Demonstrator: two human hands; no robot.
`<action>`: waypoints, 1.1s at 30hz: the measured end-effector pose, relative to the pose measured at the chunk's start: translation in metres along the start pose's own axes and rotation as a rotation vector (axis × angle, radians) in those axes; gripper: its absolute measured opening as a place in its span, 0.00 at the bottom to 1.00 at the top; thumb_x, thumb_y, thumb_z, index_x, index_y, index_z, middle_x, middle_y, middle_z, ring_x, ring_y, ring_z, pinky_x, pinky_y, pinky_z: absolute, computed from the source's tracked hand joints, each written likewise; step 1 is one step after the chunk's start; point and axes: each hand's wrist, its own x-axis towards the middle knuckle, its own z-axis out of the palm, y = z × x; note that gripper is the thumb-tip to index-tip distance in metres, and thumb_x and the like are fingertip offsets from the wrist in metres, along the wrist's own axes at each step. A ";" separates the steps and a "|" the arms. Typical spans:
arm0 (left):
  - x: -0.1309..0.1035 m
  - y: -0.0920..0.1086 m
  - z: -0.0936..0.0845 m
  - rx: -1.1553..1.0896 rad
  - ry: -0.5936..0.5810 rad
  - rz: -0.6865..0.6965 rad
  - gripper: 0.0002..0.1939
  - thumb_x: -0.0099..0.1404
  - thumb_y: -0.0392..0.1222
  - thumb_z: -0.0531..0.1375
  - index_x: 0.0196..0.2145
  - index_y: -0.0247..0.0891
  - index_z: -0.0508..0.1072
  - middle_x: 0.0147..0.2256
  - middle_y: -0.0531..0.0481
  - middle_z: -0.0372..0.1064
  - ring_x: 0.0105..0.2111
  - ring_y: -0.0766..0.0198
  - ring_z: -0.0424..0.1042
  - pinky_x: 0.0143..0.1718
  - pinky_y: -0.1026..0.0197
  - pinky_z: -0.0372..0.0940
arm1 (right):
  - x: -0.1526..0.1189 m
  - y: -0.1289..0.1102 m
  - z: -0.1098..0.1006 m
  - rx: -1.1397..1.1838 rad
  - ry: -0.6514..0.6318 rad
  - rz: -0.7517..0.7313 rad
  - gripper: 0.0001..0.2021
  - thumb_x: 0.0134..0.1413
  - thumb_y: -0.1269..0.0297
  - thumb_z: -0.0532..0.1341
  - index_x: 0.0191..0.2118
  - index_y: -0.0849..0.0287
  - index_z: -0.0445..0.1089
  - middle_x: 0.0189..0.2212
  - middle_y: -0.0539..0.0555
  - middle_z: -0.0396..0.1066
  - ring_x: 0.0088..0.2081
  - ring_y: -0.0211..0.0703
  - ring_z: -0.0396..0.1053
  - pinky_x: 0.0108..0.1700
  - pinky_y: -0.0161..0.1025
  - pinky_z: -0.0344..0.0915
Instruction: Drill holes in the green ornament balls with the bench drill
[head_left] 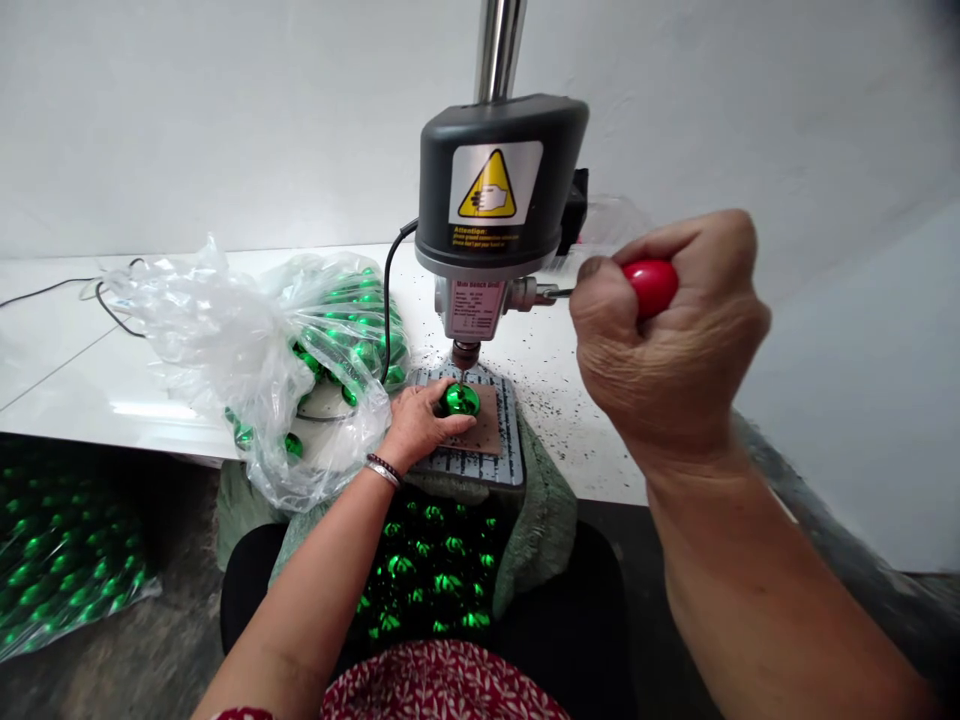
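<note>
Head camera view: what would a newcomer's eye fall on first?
The dark drill head with its yellow warning sign stands out, upper centre. To its right, the right hand looms large, gripping a red knob. Below the drill head, the left hand holds a shiny green ball over a brown board.

Left hand (418, 424) low, right hand (679, 345) up high.
The left arm (319, 580) reaches forward, thumb (456, 424) and fingers (435, 389) apart. The right arm (757, 560) slants up, its hand curled into a tight fist.
</note>
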 end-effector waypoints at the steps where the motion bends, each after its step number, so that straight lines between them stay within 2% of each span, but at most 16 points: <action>1: 0.000 0.000 0.000 -0.004 -0.002 -0.003 0.32 0.52 0.51 0.71 0.55 0.45 0.76 0.44 0.45 0.77 0.50 0.47 0.70 0.57 0.47 0.61 | -0.003 0.001 0.000 -0.018 0.013 -0.017 0.08 0.56 0.60 0.56 0.33 0.60 0.63 0.24 0.45 0.62 0.24 0.24 0.57 0.30 0.28 0.57; 12: -0.001 0.000 0.001 -0.027 -0.036 -0.007 0.32 0.54 0.49 0.70 0.56 0.44 0.75 0.46 0.45 0.76 0.52 0.47 0.67 0.58 0.47 0.60 | -0.024 0.011 0.011 -0.131 0.190 -0.147 0.07 0.59 0.59 0.55 0.35 0.57 0.62 0.25 0.45 0.64 0.24 0.27 0.60 0.28 0.30 0.57; 17: 0.000 -0.002 0.002 -0.018 -0.045 0.003 0.31 0.54 0.50 0.69 0.56 0.45 0.75 0.44 0.46 0.76 0.51 0.48 0.67 0.57 0.48 0.60 | -0.035 0.012 0.014 -0.165 0.194 -0.069 0.06 0.59 0.59 0.55 0.34 0.54 0.60 0.25 0.46 0.63 0.25 0.30 0.62 0.29 0.33 0.60; 21: 0.001 -0.006 0.004 -0.027 -0.050 0.021 0.32 0.54 0.50 0.69 0.57 0.43 0.74 0.46 0.45 0.76 0.51 0.49 0.67 0.57 0.49 0.61 | -0.041 0.012 0.014 -0.152 0.208 -0.098 0.06 0.60 0.60 0.55 0.35 0.54 0.61 0.26 0.46 0.65 0.26 0.31 0.63 0.29 0.33 0.59; 27: 0.001 -0.006 0.006 -0.017 -0.060 -0.007 0.35 0.55 0.52 0.69 0.59 0.45 0.72 0.50 0.46 0.74 0.53 0.48 0.65 0.58 0.49 0.60 | -0.049 0.013 0.014 -0.082 0.203 -0.036 0.07 0.58 0.59 0.58 0.35 0.57 0.63 0.27 0.48 0.65 0.27 0.31 0.63 0.32 0.33 0.61; 33: 0.000 -0.005 0.004 -0.020 -0.060 -0.008 0.34 0.54 0.52 0.69 0.58 0.46 0.73 0.49 0.46 0.75 0.53 0.47 0.65 0.57 0.48 0.60 | -0.064 0.015 0.014 -0.022 0.155 -0.059 0.09 0.56 0.59 0.59 0.33 0.59 0.62 0.25 0.48 0.64 0.27 0.30 0.62 0.30 0.32 0.59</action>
